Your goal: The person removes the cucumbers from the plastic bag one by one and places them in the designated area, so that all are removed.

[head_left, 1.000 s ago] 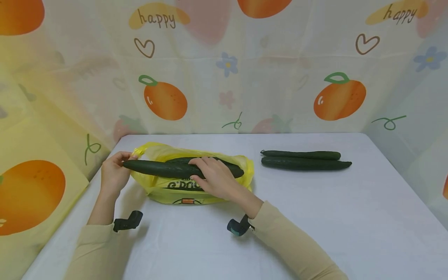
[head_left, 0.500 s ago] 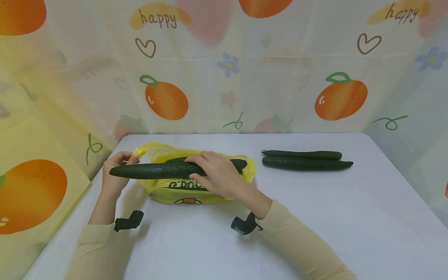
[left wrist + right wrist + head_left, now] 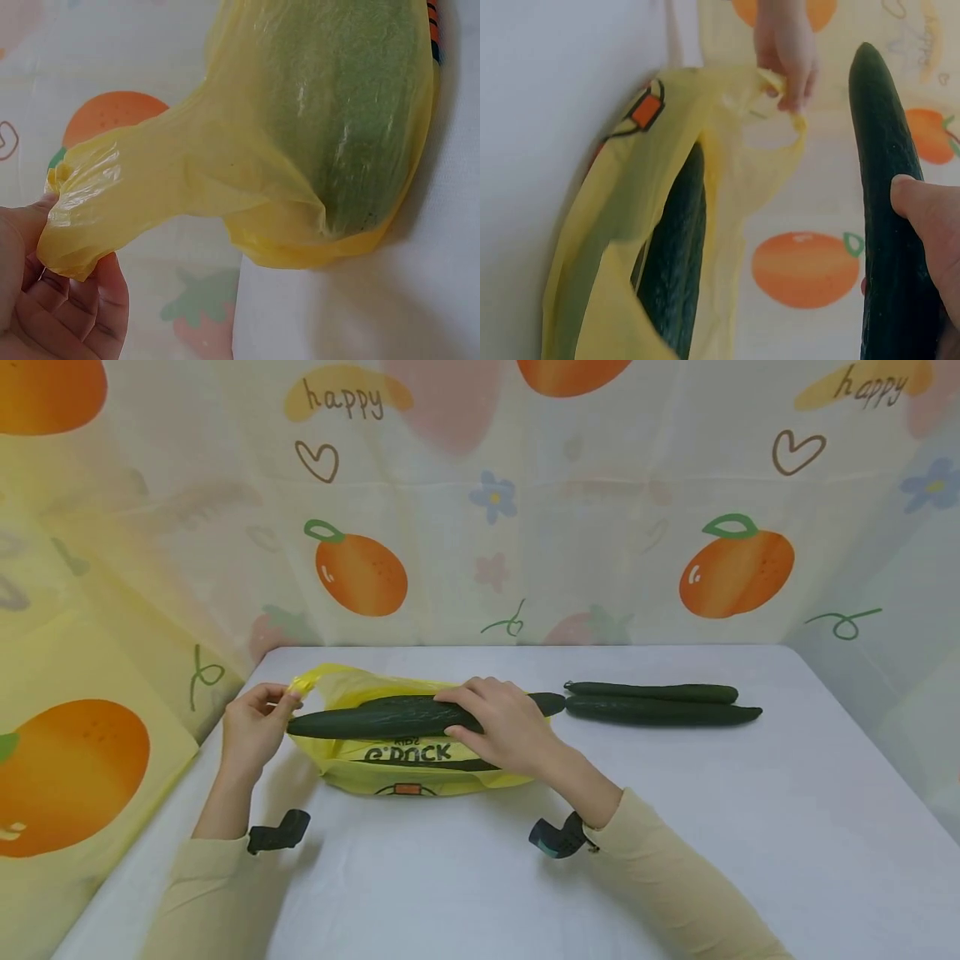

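Observation:
My left hand [image 3: 253,727] pinches the handle of a yellow plastic bag [image 3: 420,783], pulling that corner up and to the left. The left wrist view shows the bag's handle stretched from my fingers [image 3: 112,307]. Over the bag's mouth, my right hand [image 3: 506,727] grips a long dark green cucumber [image 3: 375,718] from above, thumb on the near side. This cucumber stands apart from the bag in the right wrist view, where another cucumber [image 3: 679,247] lies inside the bag, partly hidden by the plastic.
Two more cucumbers, a thinner one [image 3: 652,692] behind a thicker one [image 3: 663,711], lie side by side right of the bag. The white tabletop [image 3: 420,877] ends at a fruit-printed cloth [image 3: 585,560] behind.
My right hand has moved to the right with the cucumber, whose left end first shifted left and then back right. My left hand keeps its pinch on the bag handle.

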The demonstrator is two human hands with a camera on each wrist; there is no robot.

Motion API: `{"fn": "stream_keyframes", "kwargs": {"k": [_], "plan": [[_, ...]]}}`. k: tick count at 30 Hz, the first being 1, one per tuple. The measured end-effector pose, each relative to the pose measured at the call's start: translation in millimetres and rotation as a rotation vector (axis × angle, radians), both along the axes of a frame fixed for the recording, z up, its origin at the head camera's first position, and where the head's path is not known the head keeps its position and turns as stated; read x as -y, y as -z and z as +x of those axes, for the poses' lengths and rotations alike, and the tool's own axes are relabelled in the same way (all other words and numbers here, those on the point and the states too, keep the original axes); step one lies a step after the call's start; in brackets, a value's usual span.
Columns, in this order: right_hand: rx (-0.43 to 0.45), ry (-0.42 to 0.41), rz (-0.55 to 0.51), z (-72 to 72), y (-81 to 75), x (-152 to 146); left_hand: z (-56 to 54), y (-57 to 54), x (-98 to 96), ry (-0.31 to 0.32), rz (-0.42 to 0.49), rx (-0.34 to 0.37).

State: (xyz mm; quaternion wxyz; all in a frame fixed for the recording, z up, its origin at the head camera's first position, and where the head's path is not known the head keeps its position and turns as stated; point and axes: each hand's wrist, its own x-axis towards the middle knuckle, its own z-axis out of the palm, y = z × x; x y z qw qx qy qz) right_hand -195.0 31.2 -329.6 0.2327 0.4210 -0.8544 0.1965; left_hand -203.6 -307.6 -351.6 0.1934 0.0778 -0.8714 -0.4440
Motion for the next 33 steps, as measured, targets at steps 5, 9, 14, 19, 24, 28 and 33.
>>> {"fn": "stream_keyframes", "kwargs": {"k": [5,9,14,19,24,28,33], "plan": [[0.000,0.022,0.005,-2.9,1.4,-15,0.3,0.1,0.5,-0.001,-0.008,0.006],[0.006,0.044,0.005,-5.1,2.1,-26,-0.6,0.5,1.6,-0.006,-0.012,0.006],[-0.002,0.062,-0.001,-5.4,0.8,-39,-0.4,0.5,2.4,-0.007,-0.002,0.012],[-0.004,0.073,0.004,-5.3,-0.5,-52,-0.2,0.5,2.2,-0.008,-0.001,0.012],[0.017,0.081,0.000,-6.0,0.3,-66,-0.6,0.6,1.7,-0.016,-0.005,0.012],[0.025,0.087,-0.015,-7.1,2.3,-77,-0.5,0.6,1.2,-0.019,-0.010,0.022],[0.027,0.112,-0.020,-8.5,4.3,-90,-0.2,1.4,1.4,-0.016,-0.005,0.030]]}}
